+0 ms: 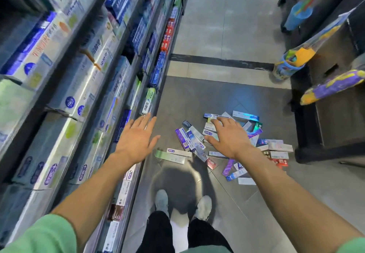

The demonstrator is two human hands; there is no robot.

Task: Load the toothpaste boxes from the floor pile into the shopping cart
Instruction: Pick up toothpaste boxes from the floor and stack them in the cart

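Both arms reach out and down over the aisle floor. The left hand has its fingers straight and spread wide, holding nothing, next to the lower edge of the shelves at nine o'clock. The right hand is also spread wide and empty, palm down, in front of the pile of toothpaste boxes, which lies scattered on the dark tiles from about twelve to three o'clock of the shoes. Whether it touches a box I cannot tell. A black rack with bright packs stands at two o'clock
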